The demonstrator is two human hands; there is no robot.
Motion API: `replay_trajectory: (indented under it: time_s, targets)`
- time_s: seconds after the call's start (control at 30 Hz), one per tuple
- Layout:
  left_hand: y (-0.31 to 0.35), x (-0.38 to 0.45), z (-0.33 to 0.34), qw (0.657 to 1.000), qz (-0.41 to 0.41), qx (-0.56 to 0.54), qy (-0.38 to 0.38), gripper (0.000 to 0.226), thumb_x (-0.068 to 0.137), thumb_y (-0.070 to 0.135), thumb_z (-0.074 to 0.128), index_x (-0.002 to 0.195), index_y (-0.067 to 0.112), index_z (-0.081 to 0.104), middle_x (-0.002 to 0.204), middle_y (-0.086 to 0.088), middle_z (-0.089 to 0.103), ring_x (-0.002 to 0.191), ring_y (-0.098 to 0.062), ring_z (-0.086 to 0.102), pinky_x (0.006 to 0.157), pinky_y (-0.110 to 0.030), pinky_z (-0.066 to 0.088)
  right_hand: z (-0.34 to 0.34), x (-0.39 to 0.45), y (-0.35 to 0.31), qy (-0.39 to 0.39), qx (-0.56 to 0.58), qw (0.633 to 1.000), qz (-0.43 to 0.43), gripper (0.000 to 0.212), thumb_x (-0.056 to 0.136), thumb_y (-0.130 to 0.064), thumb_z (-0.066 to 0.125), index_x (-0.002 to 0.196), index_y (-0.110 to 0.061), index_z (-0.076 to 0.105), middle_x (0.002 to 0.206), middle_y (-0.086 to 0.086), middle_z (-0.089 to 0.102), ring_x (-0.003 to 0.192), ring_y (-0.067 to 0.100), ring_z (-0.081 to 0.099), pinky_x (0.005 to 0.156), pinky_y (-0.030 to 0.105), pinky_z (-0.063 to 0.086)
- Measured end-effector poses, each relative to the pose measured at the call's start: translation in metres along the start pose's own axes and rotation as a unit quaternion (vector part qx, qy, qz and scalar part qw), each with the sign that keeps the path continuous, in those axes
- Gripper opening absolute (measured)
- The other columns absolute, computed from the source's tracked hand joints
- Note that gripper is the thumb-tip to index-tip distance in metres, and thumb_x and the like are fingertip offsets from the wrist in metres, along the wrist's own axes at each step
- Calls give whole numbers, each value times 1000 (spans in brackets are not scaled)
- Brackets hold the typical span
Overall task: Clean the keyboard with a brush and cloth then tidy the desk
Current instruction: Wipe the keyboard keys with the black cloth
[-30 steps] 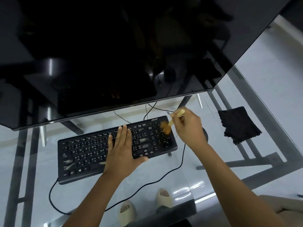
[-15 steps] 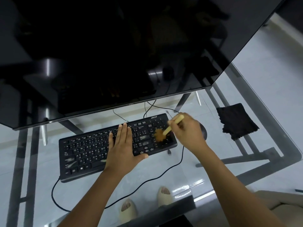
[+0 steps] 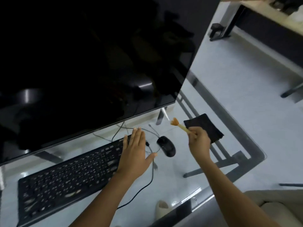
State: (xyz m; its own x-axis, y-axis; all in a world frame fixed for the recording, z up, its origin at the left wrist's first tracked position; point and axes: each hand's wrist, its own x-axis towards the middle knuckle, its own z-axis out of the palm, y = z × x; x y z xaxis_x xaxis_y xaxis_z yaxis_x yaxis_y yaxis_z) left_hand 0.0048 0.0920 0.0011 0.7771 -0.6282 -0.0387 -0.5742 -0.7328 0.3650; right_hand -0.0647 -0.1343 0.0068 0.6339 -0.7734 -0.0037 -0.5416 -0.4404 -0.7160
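A black keyboard (image 3: 68,176) lies on the glass desk (image 3: 177,182) below the dark monitor. My left hand (image 3: 135,154) rests flat and open on the keyboard's right end, fingers together, thumb out. My right hand (image 3: 199,143) is lifted to the right of the keyboard, shut on a small brush (image 3: 179,126) with a pale handle and orange bristles pointing up and left. Just behind that hand a black cloth (image 3: 205,126) lies folded on the glass.
A black mouse (image 3: 166,148) sits between my hands, with cables (image 3: 152,169) trailing past the keyboard's right end. The large monitor (image 3: 91,63) overhangs the desk's back. The desk's right corner (image 3: 260,154) is close to the cloth. A foot shows through the glass.
My right hand lifted the brush off the keyboard's right end and carried it right, over toward the cloth. My left hand slid to the keyboard's right end. The view swung right.
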Motion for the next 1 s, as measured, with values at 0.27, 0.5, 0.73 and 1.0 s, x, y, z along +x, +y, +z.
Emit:
replay_trajectory:
  time_s: [0.27,0.5,0.73,1.0]
  targets:
    - [77,77,31,998,2,22,-55,82,95,57,36,152,9,3,161,-6,-4,148,-19,-11,119,-46,-2,31,12,56,-16,-158,982,-99,5,87,-19,69,90,-17,68,88,2,66,79,22,57,69,37,46]
    - [114,123,60,998,-8,27,-60,69,99,49,33,151,9,15,161,-8,7,148,-21,-4,119,-47,4,3,46,73,-20,-142,977,-156,18,88,-33,64,101,-20,66,98,-2,64,88,19,56,76,35,41]
    - [153,174,88,993,-56,82,-64,66,97,53,33,141,3,39,147,-11,35,137,-27,27,113,-43,23,-50,141,91,-73,-212,974,20,46,94,-35,56,133,-11,48,134,12,47,121,29,47,101,41,39]
    - [166,180,96,997,-25,-65,-26,20,88,36,64,98,20,57,105,3,54,104,-16,50,84,-27,45,-36,137,105,-117,-231,966,7,30,96,-34,50,116,-13,53,113,7,57,101,26,55,89,40,45]
